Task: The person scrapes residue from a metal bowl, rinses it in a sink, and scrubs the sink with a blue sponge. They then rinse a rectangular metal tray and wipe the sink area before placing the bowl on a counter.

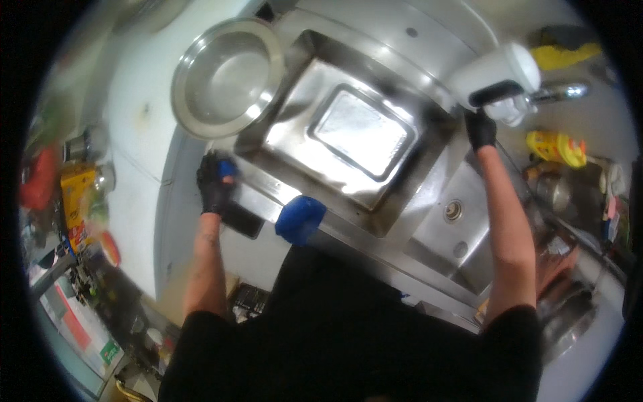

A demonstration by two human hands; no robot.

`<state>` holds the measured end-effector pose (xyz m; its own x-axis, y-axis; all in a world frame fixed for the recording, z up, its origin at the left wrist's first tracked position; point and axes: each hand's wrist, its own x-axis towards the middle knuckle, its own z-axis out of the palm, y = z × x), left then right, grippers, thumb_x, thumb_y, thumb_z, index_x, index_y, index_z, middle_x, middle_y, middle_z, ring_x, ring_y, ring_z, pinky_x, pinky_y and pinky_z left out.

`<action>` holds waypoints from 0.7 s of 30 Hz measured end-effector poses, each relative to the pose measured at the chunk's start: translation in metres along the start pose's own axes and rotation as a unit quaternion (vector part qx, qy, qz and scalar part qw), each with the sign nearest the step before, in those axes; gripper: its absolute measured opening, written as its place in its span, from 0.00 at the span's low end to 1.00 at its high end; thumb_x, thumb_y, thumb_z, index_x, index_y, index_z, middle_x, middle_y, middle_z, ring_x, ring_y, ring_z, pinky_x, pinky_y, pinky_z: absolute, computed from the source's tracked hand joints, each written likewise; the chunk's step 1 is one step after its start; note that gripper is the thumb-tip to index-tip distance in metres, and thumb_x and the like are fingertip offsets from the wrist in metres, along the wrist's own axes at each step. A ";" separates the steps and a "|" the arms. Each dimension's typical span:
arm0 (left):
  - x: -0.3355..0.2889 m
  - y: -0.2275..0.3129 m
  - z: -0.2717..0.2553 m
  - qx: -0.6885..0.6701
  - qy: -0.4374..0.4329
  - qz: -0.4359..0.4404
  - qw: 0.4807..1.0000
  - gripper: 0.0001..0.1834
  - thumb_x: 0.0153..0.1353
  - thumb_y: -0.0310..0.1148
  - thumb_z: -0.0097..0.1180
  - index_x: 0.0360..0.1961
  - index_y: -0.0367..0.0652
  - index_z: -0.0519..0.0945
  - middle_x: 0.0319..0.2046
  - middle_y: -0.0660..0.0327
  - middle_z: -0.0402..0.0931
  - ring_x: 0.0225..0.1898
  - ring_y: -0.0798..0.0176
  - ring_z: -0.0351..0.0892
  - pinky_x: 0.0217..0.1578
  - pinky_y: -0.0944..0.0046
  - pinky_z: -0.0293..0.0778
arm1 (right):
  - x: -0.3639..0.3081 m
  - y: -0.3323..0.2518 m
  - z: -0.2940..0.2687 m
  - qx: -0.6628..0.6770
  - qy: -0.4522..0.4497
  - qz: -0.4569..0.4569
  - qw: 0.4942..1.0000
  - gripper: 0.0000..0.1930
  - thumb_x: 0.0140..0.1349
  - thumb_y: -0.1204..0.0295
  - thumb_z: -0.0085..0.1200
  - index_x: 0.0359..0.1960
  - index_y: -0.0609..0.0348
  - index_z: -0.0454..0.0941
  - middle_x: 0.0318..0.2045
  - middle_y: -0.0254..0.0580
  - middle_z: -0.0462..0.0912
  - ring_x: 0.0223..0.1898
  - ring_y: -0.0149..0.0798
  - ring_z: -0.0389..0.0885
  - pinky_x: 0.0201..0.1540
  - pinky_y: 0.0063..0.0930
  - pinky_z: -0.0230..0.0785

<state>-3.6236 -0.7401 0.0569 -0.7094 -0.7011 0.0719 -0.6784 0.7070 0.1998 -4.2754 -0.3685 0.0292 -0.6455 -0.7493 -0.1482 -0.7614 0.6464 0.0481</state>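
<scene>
At the left edge of the sink, my left hand, in a black glove, is closed on a small blue thing. Blur hides what kind it is. My right hand, also black-gloved, reaches up to the underside of a white rounded cylinder with a dark oval part, beside a chrome tap. Its fingertips are too blurred to read. Between my arms, a rectangular shiny metal pan with a recessed base lies in the sink basin. A blue cloth-like piece sits on the front rim.
A large round metal bowl stands at the basin's far left, next to a white counter. Right of the basin is a second sink with a drain. A yellow container and metal pots stand at far right.
</scene>
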 end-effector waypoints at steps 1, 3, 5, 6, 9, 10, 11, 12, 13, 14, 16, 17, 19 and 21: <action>0.000 0.001 -0.002 -0.056 0.011 -0.017 0.998 0.38 0.54 0.40 0.59 0.67 0.40 0.69 0.63 0.44 0.70 0.65 0.38 0.67 0.67 0.47 0.60 | 0.003 -0.002 -0.004 0.068 0.041 0.047 0.996 0.15 0.69 0.60 0.46 0.51 0.47 0.81 0.49 0.51 0.83 0.48 0.54 0.83 0.48 0.51 0.75; -0.004 0.007 -0.011 -0.124 -0.066 -0.112 0.984 0.36 0.56 0.35 0.61 0.67 0.38 0.69 0.64 0.43 0.69 0.66 0.39 0.67 0.67 0.48 0.62 | 0.011 -0.008 -0.016 0.100 0.129 0.033 0.986 0.15 0.70 0.62 0.47 0.52 0.51 0.78 0.48 0.45 0.82 0.49 0.47 0.80 0.51 0.44 0.73; -0.007 0.016 -0.021 -0.219 -0.037 -0.152 0.963 0.35 0.57 0.30 0.62 0.67 0.36 0.69 0.66 0.43 0.68 0.66 0.40 0.67 0.67 0.49 0.62 | 0.018 -0.010 -0.030 0.115 0.268 0.008 0.956 0.15 0.70 0.63 0.47 0.53 0.55 0.76 0.47 0.40 0.80 0.49 0.41 0.77 0.55 0.36 0.70; -0.006 0.020 -0.026 -0.211 -0.034 -0.125 0.969 0.36 0.57 0.28 0.62 0.68 0.36 0.68 0.66 0.43 0.68 0.66 0.41 0.67 0.68 0.49 0.62 | 0.020 -0.011 -0.037 0.153 0.333 -0.008 0.930 0.15 0.70 0.64 0.47 0.53 0.56 0.74 0.47 0.37 0.79 0.50 0.38 0.76 0.57 0.32 0.69; 0.000 0.036 -0.048 -0.094 -0.078 -0.097 0.988 0.38 0.57 0.28 0.63 0.70 0.37 0.65 0.66 0.43 0.68 0.67 0.42 0.67 0.68 0.50 0.62 | 0.019 -0.008 -0.056 0.168 0.363 0.013 0.916 0.15 0.67 0.64 0.52 0.51 0.56 0.76 0.47 0.41 0.81 0.50 0.42 0.78 0.57 0.34 0.69; 0.005 0.044 -0.055 -0.090 -0.074 -0.073 0.991 0.37 0.57 0.28 0.63 0.69 0.37 0.66 0.66 0.42 0.68 0.67 0.42 0.67 0.68 0.49 0.62 | 0.018 -0.006 -0.061 0.127 0.401 -0.015 0.907 0.15 0.66 0.63 0.54 0.50 0.55 0.77 0.47 0.43 0.81 0.50 0.44 0.79 0.56 0.35 0.69; 0.007 0.054 -0.064 -0.068 -0.088 -0.083 0.990 0.36 0.57 0.28 0.63 0.68 0.37 0.67 0.66 0.42 0.68 0.66 0.41 0.67 0.68 0.48 0.62 | 0.017 -0.005 -0.065 0.139 0.394 -0.003 0.908 0.15 0.64 0.62 0.55 0.49 0.54 0.78 0.46 0.45 0.82 0.50 0.45 0.80 0.55 0.36 0.70; 0.009 0.065 -0.075 -0.064 -0.062 -0.046 0.995 0.36 0.57 0.28 0.64 0.68 0.36 0.68 0.65 0.42 0.68 0.66 0.41 0.67 0.67 0.48 0.63 | 0.017 -0.003 -0.069 0.164 0.388 0.007 0.907 0.14 0.63 0.63 0.56 0.47 0.53 0.79 0.46 0.46 0.82 0.50 0.47 0.80 0.54 0.36 0.70; 0.011 0.077 -0.084 -0.051 -0.048 -0.027 0.997 0.36 0.57 0.28 0.64 0.67 0.36 0.69 0.65 0.42 0.68 0.66 0.41 0.68 0.67 0.48 0.63 | 0.017 -0.003 -0.071 0.169 0.354 0.019 0.920 0.12 0.62 0.64 0.57 0.45 0.51 0.80 0.44 0.47 0.82 0.49 0.48 0.80 0.54 0.36 0.70; 0.012 0.089 -0.092 -0.029 -0.056 -0.039 0.997 0.35 0.57 0.28 0.65 0.67 0.36 0.70 0.65 0.42 0.68 0.66 0.41 0.68 0.67 0.47 0.63 | 0.016 -0.001 -0.072 0.206 0.342 -0.033 0.916 0.10 0.60 0.64 0.57 0.42 0.50 0.81 0.42 0.47 0.83 0.48 0.48 0.81 0.53 0.36 0.71; 0.004 0.121 -0.098 -0.177 -0.001 -0.077 0.981 0.28 0.62 0.31 0.62 0.63 0.36 0.73 0.60 0.44 0.74 0.60 0.44 0.74 0.62 0.51 0.68 | 0.019 0.000 -0.073 0.114 0.330 -0.027 0.937 0.15 0.59 0.58 0.59 0.41 0.55 0.80 0.39 0.40 0.83 0.45 0.46 0.79 0.54 0.42 0.67; 0.002 0.135 -0.094 -0.234 0.003 -0.089 0.968 0.27 0.64 0.32 0.61 0.63 0.37 0.73 0.58 0.46 0.76 0.57 0.48 0.78 0.60 0.56 0.72 | 0.023 -0.001 -0.073 0.163 0.336 -0.004 0.928 0.15 0.57 0.59 0.60 0.41 0.55 0.80 0.39 0.40 0.83 0.45 0.46 0.79 0.53 0.40 0.67; 0.005 0.154 -0.065 -0.232 -0.055 -0.069 0.969 0.24 0.67 0.34 0.58 0.63 0.40 0.74 0.57 0.46 0.77 0.56 0.49 0.79 0.59 0.57 0.72 | 0.026 -0.001 -0.074 0.289 0.306 -0.002 0.907 0.15 0.59 0.61 0.59 0.43 0.55 0.78 0.41 0.39 0.83 0.47 0.43 0.79 0.54 0.37 0.68; 0.040 0.159 0.003 -0.260 -0.080 0.014 0.962 0.26 0.68 0.36 0.55 0.66 0.42 0.71 0.57 0.45 0.76 0.56 0.50 0.78 0.58 0.55 0.73 | 0.029 -0.002 -0.075 0.284 0.277 -0.009 0.918 0.15 0.63 0.62 0.56 0.47 0.55 0.77 0.45 0.39 0.82 0.50 0.41 0.78 0.57 0.35 0.68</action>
<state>-3.7607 -0.6552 0.0883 -0.7744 -0.6299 -0.0596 -0.5016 0.5537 0.6647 -4.2971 -0.4027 0.0990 -0.6841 -0.6175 0.3881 -0.7199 0.4863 -0.4952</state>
